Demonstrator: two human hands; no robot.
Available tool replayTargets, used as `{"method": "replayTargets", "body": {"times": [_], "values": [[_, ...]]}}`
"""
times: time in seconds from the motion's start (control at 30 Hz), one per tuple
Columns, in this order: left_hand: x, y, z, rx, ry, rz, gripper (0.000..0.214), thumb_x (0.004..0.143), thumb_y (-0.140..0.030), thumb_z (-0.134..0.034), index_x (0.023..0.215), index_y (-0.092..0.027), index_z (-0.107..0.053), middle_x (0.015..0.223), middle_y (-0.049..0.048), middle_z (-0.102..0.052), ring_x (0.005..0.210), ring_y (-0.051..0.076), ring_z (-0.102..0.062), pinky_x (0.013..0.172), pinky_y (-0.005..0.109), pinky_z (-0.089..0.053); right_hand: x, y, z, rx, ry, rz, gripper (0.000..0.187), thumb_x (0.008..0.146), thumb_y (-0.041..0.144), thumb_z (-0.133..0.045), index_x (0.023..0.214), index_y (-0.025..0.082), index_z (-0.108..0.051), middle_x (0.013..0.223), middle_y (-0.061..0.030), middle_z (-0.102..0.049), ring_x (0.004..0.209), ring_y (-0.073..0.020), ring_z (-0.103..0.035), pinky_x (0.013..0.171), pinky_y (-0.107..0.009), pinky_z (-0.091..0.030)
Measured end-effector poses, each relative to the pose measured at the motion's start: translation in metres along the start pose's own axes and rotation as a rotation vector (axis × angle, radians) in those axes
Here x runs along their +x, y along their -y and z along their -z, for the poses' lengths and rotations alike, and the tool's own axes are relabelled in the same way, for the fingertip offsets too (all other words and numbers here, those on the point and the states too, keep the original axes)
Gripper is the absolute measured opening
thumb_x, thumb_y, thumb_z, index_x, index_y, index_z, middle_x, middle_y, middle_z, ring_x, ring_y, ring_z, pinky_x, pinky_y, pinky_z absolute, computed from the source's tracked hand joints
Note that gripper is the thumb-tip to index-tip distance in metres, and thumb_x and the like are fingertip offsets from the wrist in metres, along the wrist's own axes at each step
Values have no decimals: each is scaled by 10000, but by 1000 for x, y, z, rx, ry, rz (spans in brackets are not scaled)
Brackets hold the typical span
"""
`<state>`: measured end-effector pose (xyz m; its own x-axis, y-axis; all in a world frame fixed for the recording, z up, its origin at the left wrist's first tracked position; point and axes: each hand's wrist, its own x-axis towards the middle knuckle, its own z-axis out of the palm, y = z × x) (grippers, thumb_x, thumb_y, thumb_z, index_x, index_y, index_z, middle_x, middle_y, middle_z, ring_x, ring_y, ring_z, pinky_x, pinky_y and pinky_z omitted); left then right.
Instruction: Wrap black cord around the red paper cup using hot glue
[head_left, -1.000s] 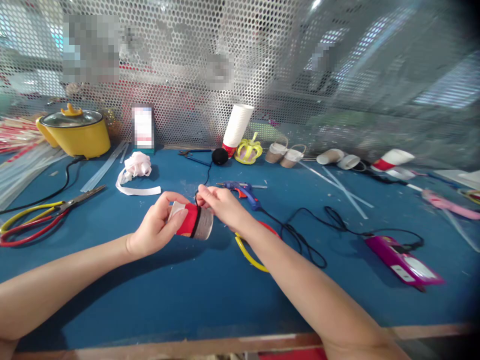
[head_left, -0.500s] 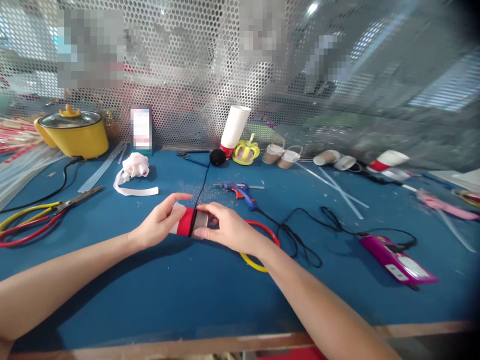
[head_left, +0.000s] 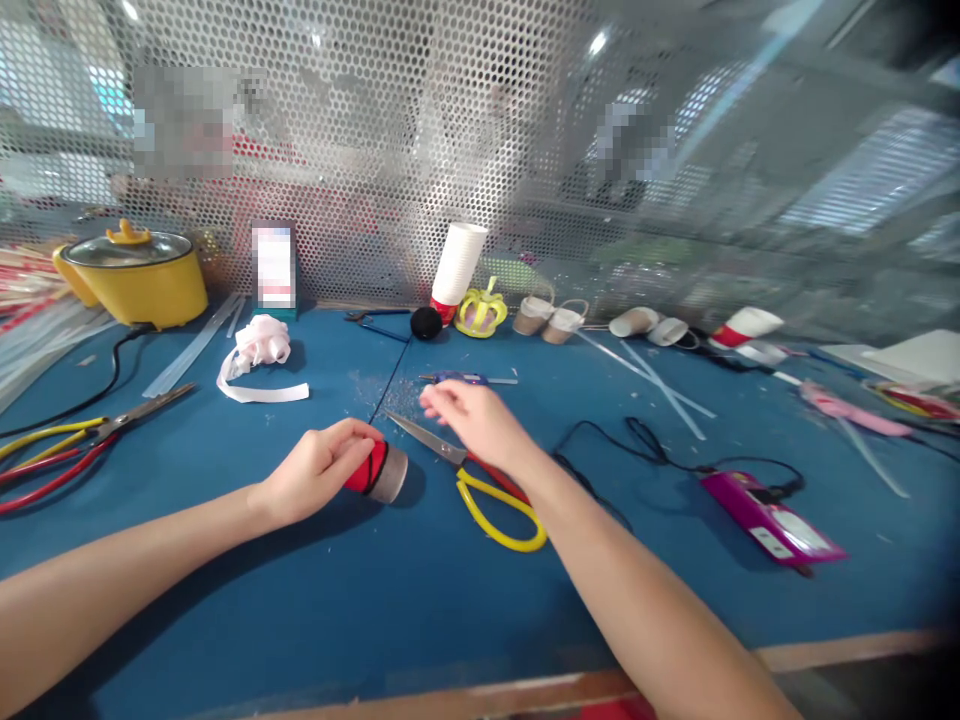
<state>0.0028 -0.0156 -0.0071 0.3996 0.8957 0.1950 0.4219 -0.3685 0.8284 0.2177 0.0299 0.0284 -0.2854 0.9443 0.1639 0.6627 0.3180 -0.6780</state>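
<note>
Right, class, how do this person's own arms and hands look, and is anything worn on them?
The left hand and right hand wear no gloves; no watch, bracelet or ring can be made out. The left forearm and right forearm are bare, with no sleeves in view.

The small cylinder (head_left: 389, 477), held in the left hand (head_left: 315, 475), lies sideways, its greyish end pointing between three and four o'clock. Next to this end it is red, and the black cord (head_left: 392, 382) crosses there. Beyond the hand, the cord runs straight towards one o'clock, to a round black ball (head_left: 426, 323).
</note>
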Motion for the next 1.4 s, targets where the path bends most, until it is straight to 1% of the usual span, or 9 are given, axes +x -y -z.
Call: {"method": "replayTargets", "body": {"times": [0.07,0.17,0.37,0.47,0.6,0.73,0.93,1.17,1.4], "values": [[1,1,1,19,-66,10,293,879,-348,-346,979,-165,-553,692,-1,-589,610,117,-509,567,222,-414,12,-18,20,-285,-207,-126,212,823,315,-497,688,183,-593,703,-57,-635,715,-181,-592,684,-315,-427],[3,1,1,49,-102,6,281,880,-324,-339,1002,-166,-538,711,1,-590,627,120,-509,585,229,-407,22,-45,37,-359,-181,-232,321,749,227,-588,458,188,-461,475,-13,-501,566,-149,-526,579,-291,-394],[3,2,0,74,-24,-11,244,875,-303,-341,987,-156,-500,598,-39,-528,537,99,-450,541,213,-380,23,-71,25,-290,-196,-295,222,599,87,-647,496,178,-472,496,-20,-519,559,-152,-529,555,-281,-378],[3,3,0,94,-53,10,248,872,-315,-339,997,-157,-484,598,-40,-516,538,103,-457,546,218,-384,18,-64,28,-210,-258,-314,115,644,117,-604,742,142,-550,675,-74,-623,615,-174,-577,551,-283,-417],[4,3,0,118,-77,48,272,862,-339,-340,1019,-154,-465,566,-52,-479,512,105,-447,521,217,-375,-3,-34,42,88,-243,-209,310,718,245,-584,1010,157,-525,911,-74,-652,719,-152,-613,576,-251,-471],[6,3,0,115,-89,64,274,858,-353,-339,1012,-164,-465,597,-41,-515,540,110,-479,539,220,-391,-32,0,41,188,-88,-140,262,724,390,-586,817,146,-591,673,-32,-628,575,-137,-578,543,-257,-473],[8,-2,2,153,-168,96,268,845,-347,-355,994,-162,-478,603,-26,-557,551,127,-518,556,236,-403,-59,19,18,129,91,-102,219,780,331,-500,841,151,-608,724,-46,-650,486,-118,-534,459,-249,-446],[15,-9,7,203,-201,144,255,816,-358,-390,924,-162,-512,633,-1,-595,576,147,-530,539,249,-394,-65,25,8,-122,57,141,132,798,273,-505,689,198,-504,618,32,-566,536,-103,-503,537,-216,-407],[18,-3,8,95,-80,105,329,841,-372,-357,1008,-174,-561,672,-6,-612,599,129,-526,562,232,-410,-63,15,4,-243,-2,165,133,798,301,-501,713,203,-532,665,1,-608,588,-140,-559,592,-243,-432]]}}
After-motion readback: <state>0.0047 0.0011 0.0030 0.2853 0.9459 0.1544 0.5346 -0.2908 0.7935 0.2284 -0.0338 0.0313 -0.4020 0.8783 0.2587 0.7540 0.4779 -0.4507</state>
